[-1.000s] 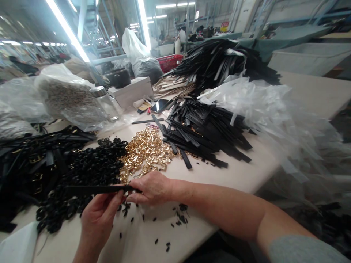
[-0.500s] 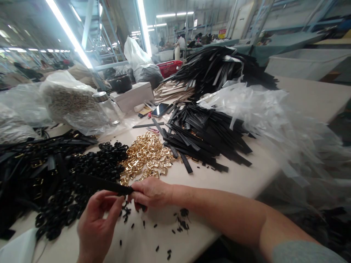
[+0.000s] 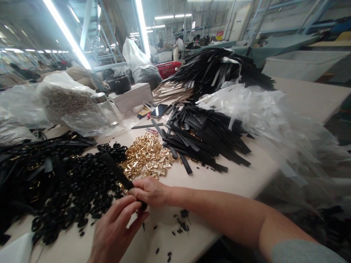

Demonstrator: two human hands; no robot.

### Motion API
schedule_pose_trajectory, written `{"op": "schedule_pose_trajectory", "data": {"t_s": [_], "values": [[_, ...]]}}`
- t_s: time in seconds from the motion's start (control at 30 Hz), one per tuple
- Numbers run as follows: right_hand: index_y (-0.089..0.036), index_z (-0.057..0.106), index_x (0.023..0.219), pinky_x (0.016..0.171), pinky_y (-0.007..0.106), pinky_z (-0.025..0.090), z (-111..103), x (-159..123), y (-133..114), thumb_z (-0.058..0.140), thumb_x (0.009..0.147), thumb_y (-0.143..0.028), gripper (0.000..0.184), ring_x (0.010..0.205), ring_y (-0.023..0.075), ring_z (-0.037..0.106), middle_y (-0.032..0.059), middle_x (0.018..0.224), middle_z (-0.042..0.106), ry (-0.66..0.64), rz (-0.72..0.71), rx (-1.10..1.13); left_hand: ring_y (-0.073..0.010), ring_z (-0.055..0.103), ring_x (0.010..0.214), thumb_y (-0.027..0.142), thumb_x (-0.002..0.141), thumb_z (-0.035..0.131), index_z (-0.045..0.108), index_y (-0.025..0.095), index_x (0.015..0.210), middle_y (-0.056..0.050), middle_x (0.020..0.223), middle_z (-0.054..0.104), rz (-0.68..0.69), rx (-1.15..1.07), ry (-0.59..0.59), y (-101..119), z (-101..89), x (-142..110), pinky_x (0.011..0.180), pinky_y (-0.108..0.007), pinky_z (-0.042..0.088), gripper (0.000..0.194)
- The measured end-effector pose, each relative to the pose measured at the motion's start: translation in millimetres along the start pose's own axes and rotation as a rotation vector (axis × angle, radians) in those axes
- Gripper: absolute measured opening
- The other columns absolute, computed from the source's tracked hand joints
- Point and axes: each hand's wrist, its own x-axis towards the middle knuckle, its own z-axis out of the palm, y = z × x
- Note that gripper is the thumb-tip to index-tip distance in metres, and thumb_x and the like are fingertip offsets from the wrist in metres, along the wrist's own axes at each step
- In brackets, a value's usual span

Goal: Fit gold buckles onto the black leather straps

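A black strap slants upward to the left out of my right hand, which is closed around it with thumb and fingers pinching. My left hand is just below, its thumb and fingers closing at the strap's lower end; the exact contact is partly hidden. Beyond the hands lies a heap of gold buckles. Left of it is a pile of small black loops. Straps with gold buckles are heaped at the far left.
Loose black straps lie behind, right of the buckles, beside crumpled clear plastic. A glass jar, a phone and a white box stand at the back. Small black bits are scattered near the table's front edge.
The strap has swung from lying nearly level to the left to pointing up and away. My left hand has shifted right, from under the strap's length to its lower end beside my right hand.
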Motion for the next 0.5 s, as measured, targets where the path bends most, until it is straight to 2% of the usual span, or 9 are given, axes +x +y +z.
{"op": "schedule_pose_trajectory", "data": {"t_s": [0.13, 0.27, 0.37, 0.43, 0.5], "values": [[-0.016, 0.049, 0.07, 0.061, 0.019, 0.032, -1.1, 0.4, -1.6, 0.047, 0.092, -0.025, 0.024, 0.065, 0.0078, 0.044, -0.0044, 0.067, 0.047, 0.044, 0.027, 0.032, -0.016, 0.07, 0.083, 0.023, 0.089, 0.063, 0.066, 0.024, 0.1, -0.004, 0.098, 0.072, 0.016, 0.06, -0.017, -2.3, 2.5, -1.0, 0.079, -0.023, 0.054, 0.011], [-0.016, 0.049, 0.069, 0.058, 0.018, 0.035, -0.4, 0.5, -2.6, 0.048, 0.092, -0.025, 0.025, 0.061, 0.0071, 0.046, -0.0046, 0.063, 0.048, 0.035, 0.047, 0.111, -0.0167, 0.07, 0.084, 0.021, 0.088, 0.064, 0.067, 0.025, 0.1, -0.004, 0.098, 0.073, -0.026, -0.015, -0.019, -4.3, 1.0, -0.7, 0.081, -0.025, 0.053, 0.013], [-0.016, 0.048, 0.076, 0.055, 0.016, 0.041, 0.8, -0.6, -4.9, 0.043, 0.095, -0.024, 0.022, 0.054, 0.0066, 0.053, -0.0047, 0.061, 0.053, -0.063, 0.127, 0.305, -0.0161, 0.069, 0.08, 0.021, 0.086, 0.066, 0.069, 0.025, 0.097, -0.003, 0.095, 0.072, -0.155, -0.13, -0.001, -4.7, -2.4, -0.4, 0.076, -0.024, 0.054, 0.012], [-0.017, 0.047, 0.081, 0.053, 0.017, 0.045, 1.4, -2.1, -6.0, 0.039, 0.098, -0.025, 0.022, 0.051, 0.0071, 0.057, -0.0042, 0.061, 0.056, -0.13, 0.173, 0.433, -0.0157, 0.068, 0.074, 0.025, 0.086, 0.066, 0.07, 0.025, 0.094, -0.003, 0.091, 0.072, -0.287, -0.218, -0.007, -5.8, -4.4, -1.4, 0.069, -0.024, 0.054, 0.009], [-0.016, 0.048, 0.083, 0.051, 0.017, 0.047, 1.7, -3.8, -5.8, 0.039, 0.1, -0.032, 0.025, 0.05, 0.0073, 0.059, -0.003, 0.063, 0.058, -0.156, 0.159, 0.487, -0.0158, 0.067, 0.071, 0.03, 0.086, 0.065, 0.071, 0.024, 0.091, -0.003, 0.087, 0.071, -0.429, -0.295, -0.015, -8.2, -5.5, -3.8, 0.064, -0.024, 0.053, 0.01]]}}
